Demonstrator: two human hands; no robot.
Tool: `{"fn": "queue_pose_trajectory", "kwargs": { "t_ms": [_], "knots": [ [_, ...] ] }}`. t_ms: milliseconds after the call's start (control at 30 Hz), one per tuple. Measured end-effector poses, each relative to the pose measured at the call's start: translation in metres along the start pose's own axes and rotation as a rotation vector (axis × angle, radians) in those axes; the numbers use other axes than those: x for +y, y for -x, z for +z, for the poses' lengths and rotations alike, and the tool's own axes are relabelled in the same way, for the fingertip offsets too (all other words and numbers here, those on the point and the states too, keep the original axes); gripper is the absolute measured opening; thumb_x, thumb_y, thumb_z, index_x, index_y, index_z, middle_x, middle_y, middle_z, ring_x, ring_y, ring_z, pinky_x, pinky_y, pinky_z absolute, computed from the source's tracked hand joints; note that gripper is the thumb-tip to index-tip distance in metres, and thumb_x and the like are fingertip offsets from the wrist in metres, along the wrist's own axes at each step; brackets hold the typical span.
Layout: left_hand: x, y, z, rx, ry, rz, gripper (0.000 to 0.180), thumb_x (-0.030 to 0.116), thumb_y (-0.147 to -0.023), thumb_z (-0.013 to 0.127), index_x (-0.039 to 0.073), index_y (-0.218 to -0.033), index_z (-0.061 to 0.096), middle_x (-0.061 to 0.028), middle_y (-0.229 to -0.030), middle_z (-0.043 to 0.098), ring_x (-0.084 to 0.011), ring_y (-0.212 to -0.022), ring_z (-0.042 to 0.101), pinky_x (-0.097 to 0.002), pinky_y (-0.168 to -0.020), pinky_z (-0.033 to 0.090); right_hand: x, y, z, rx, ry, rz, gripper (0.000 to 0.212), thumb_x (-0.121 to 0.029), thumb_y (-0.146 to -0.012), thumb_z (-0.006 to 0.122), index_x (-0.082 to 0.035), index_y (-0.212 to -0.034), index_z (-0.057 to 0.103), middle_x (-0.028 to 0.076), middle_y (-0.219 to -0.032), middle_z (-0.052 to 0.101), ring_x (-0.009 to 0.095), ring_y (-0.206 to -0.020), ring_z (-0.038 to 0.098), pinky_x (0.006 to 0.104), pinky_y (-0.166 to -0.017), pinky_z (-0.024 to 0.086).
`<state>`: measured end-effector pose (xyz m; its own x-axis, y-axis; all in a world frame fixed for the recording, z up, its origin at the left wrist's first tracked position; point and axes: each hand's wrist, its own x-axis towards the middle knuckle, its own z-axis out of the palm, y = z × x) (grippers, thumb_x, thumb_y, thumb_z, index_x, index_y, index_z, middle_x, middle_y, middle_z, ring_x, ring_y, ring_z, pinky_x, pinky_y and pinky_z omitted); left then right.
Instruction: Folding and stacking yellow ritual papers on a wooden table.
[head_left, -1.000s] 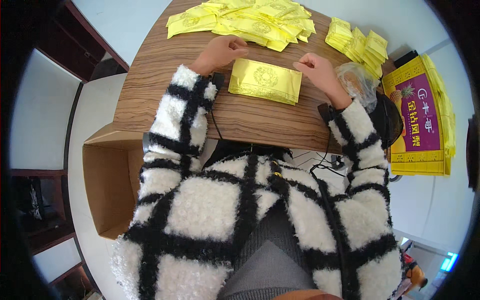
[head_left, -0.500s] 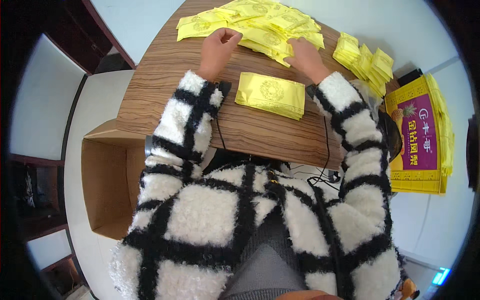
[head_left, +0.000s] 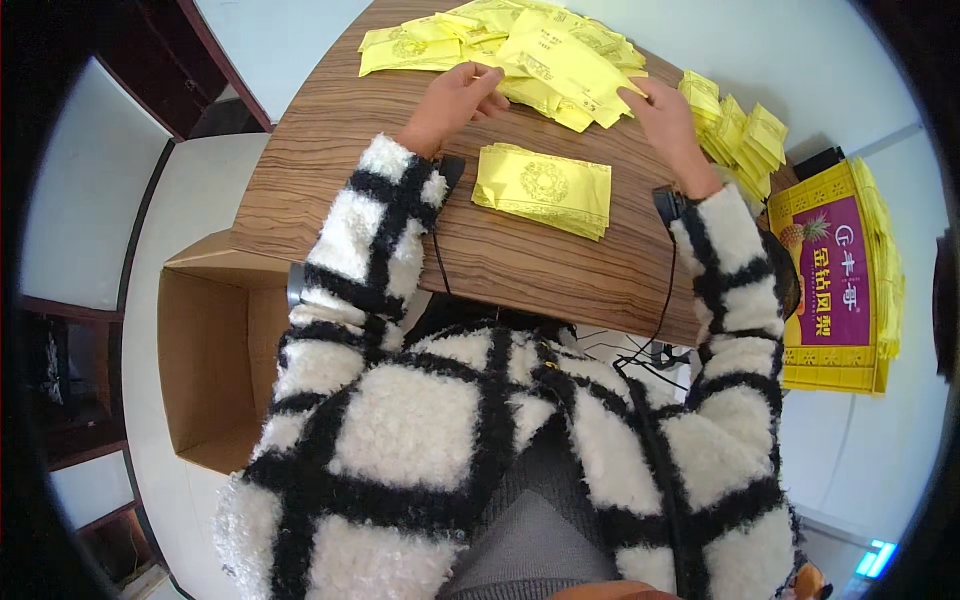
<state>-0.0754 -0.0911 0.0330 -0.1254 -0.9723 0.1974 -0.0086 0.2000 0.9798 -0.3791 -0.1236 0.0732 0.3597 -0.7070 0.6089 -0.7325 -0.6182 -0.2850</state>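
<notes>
A flat yellow packet [head_left: 570, 68] with printed markings is raised over a loose pile of similar yellow packets [head_left: 415, 48] at the far side of the table. My right hand [head_left: 662, 115] pinches its right end between thumb and fingers. To the left of it, my left hand [head_left: 462, 103] hangs just in front of the pile, its fingers loosely bent and apart with nothing in them. Between my forearms lies a neat stack of yellow packets [head_left: 543, 190], the top one showing a round ornament.
Bundled yellow packets [head_left: 735, 125] sit at the table's right edge. Beside them stands a yellow and purple bag stack [head_left: 835, 265] with a pineapple picture. An open cardboard box [head_left: 215, 360] is at lower left. Black cables [head_left: 665, 290] run from my wrists over the wooden table [head_left: 330, 150].
My right hand has moved right and lifted one packet off the pile, pulling it up by its right end. My left hand has shifted slightly right, its fingers spreading a little.
</notes>
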Motion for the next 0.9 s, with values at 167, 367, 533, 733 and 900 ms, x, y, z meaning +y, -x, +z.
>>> {"fn": "queue_pose_trajectory", "kwargs": {
  "t_ms": [167, 367, 533, 733, 900],
  "knots": [
    [0.009, 0.008, -0.001, -0.127, 0.231, -0.186, 0.042, 0.041, -0.102, 0.047, 0.003, -0.116, 0.058, -0.0097, -0.097, 0.071, -0.0119, -0.074, 0.064, -0.0243, -0.07, 0.05, -0.032, 0.024, -0.025, -0.11, -0.292, 0.323, 0.025, -0.02, -0.093, 0.063, -0.001, -0.109, 0.068, 0.004, -0.08, 0.065, 0.014, -0.072, 0.06, 0.0259, -0.069, 0.047],
    [0.007, 0.004, -0.007, -0.346, 0.384, -0.216, 0.04, 0.031, -0.098, 0.057, -0.001, -0.123, 0.055, -0.0137, -0.096, 0.071, -0.0138, -0.074, 0.066, -0.0242, -0.068, 0.053, -0.043, 0.056, -0.025, -0.117, -0.463, 0.255, 0.02, -0.006, -0.094, 0.057, -0.001, -0.11, 0.068, 0.004, -0.103, 0.066, 0.012, -0.085, 0.063, 0.0236, -0.077, 0.047],
    [0.003, 0.007, 0.003, -0.364, 0.357, -0.072, 0.037, 0.012, -0.09, 0.068, 0.003, -0.124, 0.057, -0.0077, -0.098, 0.07, -0.0103, -0.077, 0.066, -0.0213, -0.071, 0.053, -0.052, 0.069, -0.027, -0.004, -0.132, -0.11, 0.021, -0.001, -0.094, 0.052, 0.0, -0.108, 0.068, 0.005, -0.114, 0.064, 0.012, -0.098, 0.061, 0.025, -0.082, 0.048],
    [0.001, -0.001, -0.002, -0.304, 0.223, 0.092, 0.042, -0.003, -0.083, 0.071, 0.004, -0.122, 0.06, 0.0007, -0.097, 0.066, -0.0068, -0.09, 0.063, -0.0208, -0.078, 0.053, -0.047, 0.071, -0.018, 0.036, -0.573, 0.127, 0.029, -0.002, -0.095, 0.052, 0.003, -0.122, 0.059, 0.008, -0.12, 0.062, 0.015, -0.107, 0.059, 0.0274, -0.087, 0.049],
    [-0.007, -0.004, -0.006, -0.228, 0.217, 0.176, 0.032, 0.0, -0.085, 0.07, 0.006, -0.116, 0.064, 0.0021, -0.096, 0.065, -0.006, -0.089, 0.063, -0.0193, -0.076, 0.053, -0.074, 0.051, -0.011, 0.029, -0.93, 0.504, 0.034, -0.012, -0.098, 0.056, 0.002, -0.128, 0.053, 0.01, -0.114, 0.064, 0.016, -0.101, 0.061, 0.0277, -0.085, 0.05]
  ]
}}
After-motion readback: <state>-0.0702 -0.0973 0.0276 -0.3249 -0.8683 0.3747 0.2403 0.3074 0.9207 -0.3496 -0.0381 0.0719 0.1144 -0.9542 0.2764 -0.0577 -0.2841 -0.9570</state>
